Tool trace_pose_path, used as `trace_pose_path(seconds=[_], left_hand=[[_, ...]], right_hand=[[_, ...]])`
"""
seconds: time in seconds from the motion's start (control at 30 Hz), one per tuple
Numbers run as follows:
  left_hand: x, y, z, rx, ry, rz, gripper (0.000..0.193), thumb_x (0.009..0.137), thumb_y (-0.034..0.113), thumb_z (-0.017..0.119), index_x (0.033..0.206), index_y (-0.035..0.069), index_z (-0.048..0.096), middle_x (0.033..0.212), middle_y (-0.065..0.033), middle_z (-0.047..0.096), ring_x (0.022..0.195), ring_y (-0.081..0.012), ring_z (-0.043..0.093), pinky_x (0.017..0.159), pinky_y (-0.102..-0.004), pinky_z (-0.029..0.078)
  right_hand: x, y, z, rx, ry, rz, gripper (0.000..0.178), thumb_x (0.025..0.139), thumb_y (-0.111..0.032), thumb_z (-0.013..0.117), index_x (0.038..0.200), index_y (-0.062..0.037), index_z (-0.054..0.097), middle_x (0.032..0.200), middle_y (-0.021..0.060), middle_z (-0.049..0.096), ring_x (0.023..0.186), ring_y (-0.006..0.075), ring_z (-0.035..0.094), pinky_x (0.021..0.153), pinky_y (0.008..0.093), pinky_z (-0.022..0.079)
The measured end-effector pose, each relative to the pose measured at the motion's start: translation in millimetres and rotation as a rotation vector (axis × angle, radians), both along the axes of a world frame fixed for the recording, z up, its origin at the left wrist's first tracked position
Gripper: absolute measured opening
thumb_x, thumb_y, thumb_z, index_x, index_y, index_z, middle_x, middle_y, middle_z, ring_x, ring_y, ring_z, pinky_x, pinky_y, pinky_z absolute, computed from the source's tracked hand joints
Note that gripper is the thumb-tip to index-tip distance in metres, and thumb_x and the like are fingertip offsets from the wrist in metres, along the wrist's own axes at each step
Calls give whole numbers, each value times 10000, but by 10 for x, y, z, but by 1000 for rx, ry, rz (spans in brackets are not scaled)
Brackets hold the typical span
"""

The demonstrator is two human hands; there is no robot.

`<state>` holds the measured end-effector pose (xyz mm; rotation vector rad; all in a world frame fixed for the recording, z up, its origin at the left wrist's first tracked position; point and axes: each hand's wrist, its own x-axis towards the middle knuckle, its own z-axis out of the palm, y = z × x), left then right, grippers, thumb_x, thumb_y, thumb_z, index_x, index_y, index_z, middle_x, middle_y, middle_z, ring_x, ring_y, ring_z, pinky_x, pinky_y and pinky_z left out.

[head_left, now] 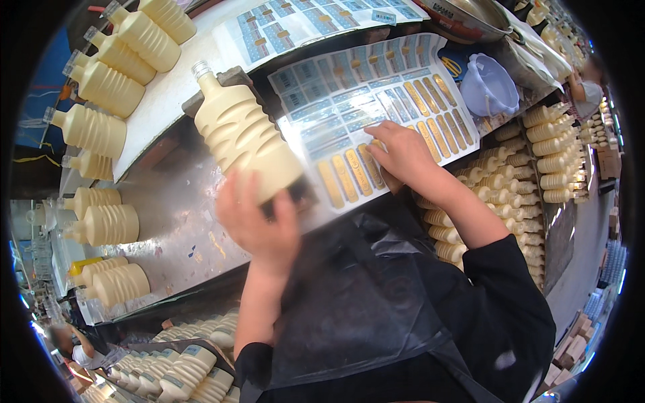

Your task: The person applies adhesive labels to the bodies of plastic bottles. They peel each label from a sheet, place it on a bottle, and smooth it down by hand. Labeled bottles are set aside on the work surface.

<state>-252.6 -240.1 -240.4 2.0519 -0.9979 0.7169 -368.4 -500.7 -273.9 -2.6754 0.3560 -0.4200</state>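
- Far left, a row of cream bottles (104,87) with ridged bodies and clear necks lies along the pale tabletop (161,111), necks pointing left.
- Nearer on the left, more cream bottles (111,225) lie along the edge of a scuffed metal worktop (171,208); at the near left, below it, many others are packed together in a stack (188,373). A person (84,352) in a light top is beyond that stack, at the left rim.
- Left of centre, one cream bottle (248,134) lies over the worktop, neck toward the far left and base toward the wearer, with a dark block (232,77) beside its neck end.
- The left hand (259,221) is at that bottle's base, thumb and fingers spread apart. It is blurred, so I cannot tell whether they grip it.
- Right of the bottle, a sheet of blue and gold labels (329,127) lies spread out; a second label sheet (295,27) lies farther off.
- The right hand (403,154) is over the nearer sheet's gold strips, fingers bent; I cannot tell whether the fingertips pinch a label.
- Far right of the sheet are yellow scissors (451,67), a metal bowl (474,17) and a lavender bucket (487,84).
- On the right, stacked cream bottles (497,195) fill the space below the worktop; another person (590,91) is beyond them.
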Motion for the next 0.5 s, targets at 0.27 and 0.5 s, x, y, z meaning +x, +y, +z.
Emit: trace_pose_path(seconds=[0.27, 0.5], left_hand=[[-160, -639, -318, 675, 69, -387, 176, 732, 60, 640, 898, 9, 617, 1179, -230, 657, 987, -325, 624, 902, -423, 473], [-113, -720, -463, 726, 121, -360, 185, 746, 69, 641, 917, 0, 619, 1233, -260, 642, 1029, -330, 626, 923, -433, 463]], right_hand=[[179, 208, -70, -17, 218, 5, 296, 912, -119, 627, 1184, -38, 714, 967, 160, 671, 860, 379, 684, 770, 462, 558], [205, 306, -106, -110, 322, 31, 483, 810, -83, 671, 1292, -59, 657, 970, 161, 639, 836, 362, 697, 741, 457, 569]])
